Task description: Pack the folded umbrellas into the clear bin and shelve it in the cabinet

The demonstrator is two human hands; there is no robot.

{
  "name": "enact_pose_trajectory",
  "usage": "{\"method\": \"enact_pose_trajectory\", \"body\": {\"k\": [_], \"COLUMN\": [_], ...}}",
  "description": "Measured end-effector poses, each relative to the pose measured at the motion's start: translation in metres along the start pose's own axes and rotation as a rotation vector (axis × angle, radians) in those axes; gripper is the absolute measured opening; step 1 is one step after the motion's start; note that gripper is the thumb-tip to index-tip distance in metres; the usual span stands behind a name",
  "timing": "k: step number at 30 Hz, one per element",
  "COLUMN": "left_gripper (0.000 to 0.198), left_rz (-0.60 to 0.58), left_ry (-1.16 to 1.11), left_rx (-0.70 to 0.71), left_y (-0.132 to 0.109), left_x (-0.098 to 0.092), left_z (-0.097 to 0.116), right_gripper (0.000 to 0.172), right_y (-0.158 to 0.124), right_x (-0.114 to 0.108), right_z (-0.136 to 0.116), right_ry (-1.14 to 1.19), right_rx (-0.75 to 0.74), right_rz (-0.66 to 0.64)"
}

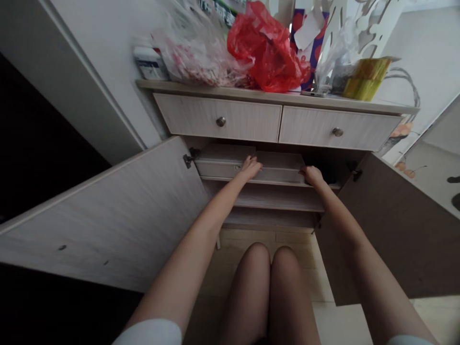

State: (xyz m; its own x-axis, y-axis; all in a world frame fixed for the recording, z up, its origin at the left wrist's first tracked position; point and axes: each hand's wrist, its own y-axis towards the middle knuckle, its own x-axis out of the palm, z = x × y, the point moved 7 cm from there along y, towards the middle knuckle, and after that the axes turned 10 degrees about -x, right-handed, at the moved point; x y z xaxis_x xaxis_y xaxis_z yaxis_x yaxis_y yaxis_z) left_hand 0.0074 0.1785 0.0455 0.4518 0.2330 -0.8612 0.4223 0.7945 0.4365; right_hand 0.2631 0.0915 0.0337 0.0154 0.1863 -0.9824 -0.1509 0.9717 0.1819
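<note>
I crouch in front of a low wooden cabinet with both doors swung open. On its top inner shelf stand two pale flat boxes side by side. My left hand grips the left end of the right-hand box, next to the left box. My right hand is closed on that same box's right end. My knees show at the bottom centre.
The left door and right door stand wide at either side. Two shut drawers with round knobs sit above. A red plastic bag, clear bags and a yellow pack crowd the cabinet top. Lower shelves look bare.
</note>
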Motion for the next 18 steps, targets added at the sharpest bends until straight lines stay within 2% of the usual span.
{"method": "enact_pose_trajectory", "body": {"k": [3, 5, 10, 14, 18], "left_gripper": [0.024, 0.020, 0.019, 0.025, 0.030], "left_rz": [-0.080, -0.104, -0.094, -0.068, -0.074], "left_ry": [0.048, 0.078, 0.024, -0.084, -0.144], "left_rx": [0.017, 0.041, 0.142, 0.153, 0.175], "left_y": [-0.016, -0.035, -0.112, -0.186, -0.254], "left_x": [-0.014, -0.028, -0.069, -0.087, -0.086], "left_z": [0.010, 0.020, 0.050, 0.063, 0.071], "right_gripper": [0.025, 0.023, 0.023, 0.023, 0.025], "right_y": [-0.019, -0.038, -0.108, -0.175, -0.235], "right_x": [-0.016, -0.028, -0.049, -0.044, -0.019], "right_z": [0.002, -0.001, -0.023, -0.052, -0.083], "right_ry": [0.005, 0.017, 0.072, 0.155, 0.252], "right_rx": [-0.036, -0.080, -0.208, -0.270, -0.275], "right_rz": [0.012, 0.035, 0.106, 0.130, 0.141]}}
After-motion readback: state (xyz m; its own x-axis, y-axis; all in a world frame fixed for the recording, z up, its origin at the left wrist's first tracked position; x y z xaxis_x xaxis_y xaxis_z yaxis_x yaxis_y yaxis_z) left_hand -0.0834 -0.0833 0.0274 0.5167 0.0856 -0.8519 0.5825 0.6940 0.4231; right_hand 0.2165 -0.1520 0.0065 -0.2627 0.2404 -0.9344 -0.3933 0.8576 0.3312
